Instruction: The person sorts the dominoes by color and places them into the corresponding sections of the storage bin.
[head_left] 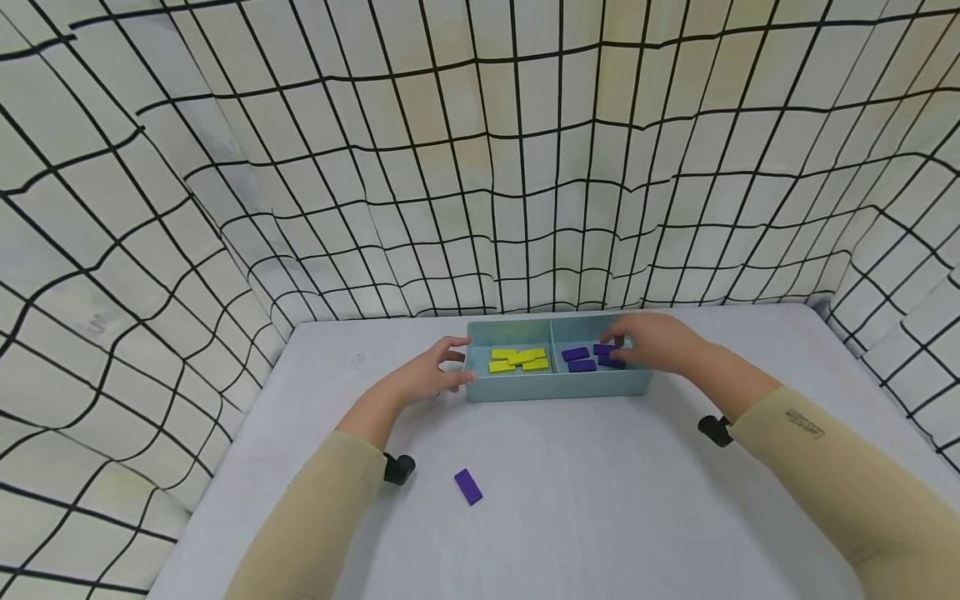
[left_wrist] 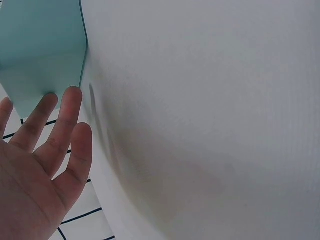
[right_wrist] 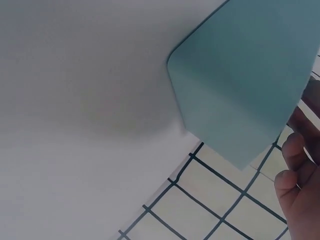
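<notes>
A light blue two-part box [head_left: 558, 387] stands near the table's back edge. Yellow tiles [head_left: 517, 359], some overlapping, lie in its left compartment; several purple tiles [head_left: 582, 366] lie in the right one. My left hand [head_left: 431, 371] is at the box's left end, its fairly straight fingers [left_wrist: 67, 112] reaching to the end wall. Over the right end wall reaches my right hand [head_left: 654, 343], fingertips down among the purple tiles. I cannot tell whether it pinches one. In the right wrist view, the box wall hides part of those fingers [right_wrist: 295, 150].
One purple tile [head_left: 468, 487] lies alone on the white table [head_left: 570, 500], in front of the box and between the forearms. A pale wall [head_left: 450, 167] with black grid netting rises behind the table and along both sides.
</notes>
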